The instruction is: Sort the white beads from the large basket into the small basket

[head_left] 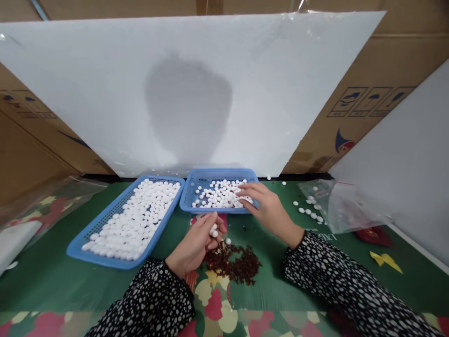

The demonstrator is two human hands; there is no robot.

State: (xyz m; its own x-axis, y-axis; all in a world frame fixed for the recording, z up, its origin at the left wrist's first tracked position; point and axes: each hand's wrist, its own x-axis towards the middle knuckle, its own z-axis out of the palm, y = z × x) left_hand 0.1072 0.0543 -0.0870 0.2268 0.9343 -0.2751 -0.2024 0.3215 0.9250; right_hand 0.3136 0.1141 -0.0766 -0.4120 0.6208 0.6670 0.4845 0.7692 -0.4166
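White balls (pixel 140 224) — small, rounded — lie loose in two blue baskets (pixel 220 175).

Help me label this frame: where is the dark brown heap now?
In the head view, the dark brown heap lies on the patterned green cover, just right of the left hand, below the smaller blue basket.

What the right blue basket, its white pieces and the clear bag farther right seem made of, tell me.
Basket: likely moulded plastic, satin; evenly coloured, perforated walls. White pieces: smooth, uniformly white, perhaps plastic or foam. Clear bag: probably glossy plastic film; see-through, wrinkled.
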